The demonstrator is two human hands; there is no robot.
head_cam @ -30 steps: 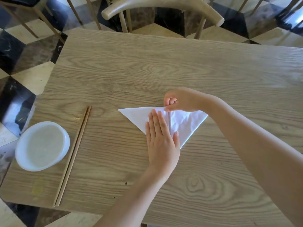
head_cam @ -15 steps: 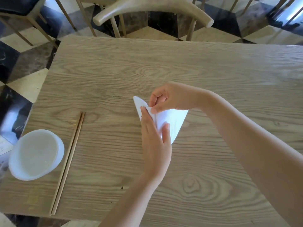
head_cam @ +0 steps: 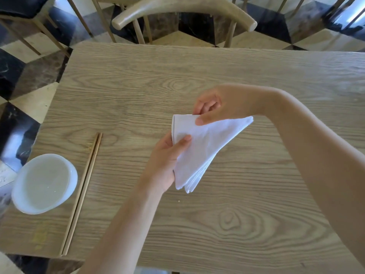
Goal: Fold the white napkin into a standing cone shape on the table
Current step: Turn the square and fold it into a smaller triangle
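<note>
The white napkin (head_cam: 203,147) is folded into a layered triangle, its long point aimed down toward me and one corner sticking out to the right. It is lifted above the wooden table (head_cam: 197,80). My left hand (head_cam: 167,163) grips its left edge from below, thumb on top of the cloth. My right hand (head_cam: 215,105) pinches the upper left corner between thumb and fingers, its forearm crossing in from the right.
A pair of wooden chopsticks (head_cam: 83,192) lies lengthwise at the left. A white bowl (head_cam: 42,183) sits at the table's left edge. A curved wooden chair back (head_cam: 183,10) stands beyond the far edge, over a checkered floor.
The napkin lay flat as a wide triangle under my left palm; it has been folded over into a narrower triangle and raised off the table, both hands gripping it.
</note>
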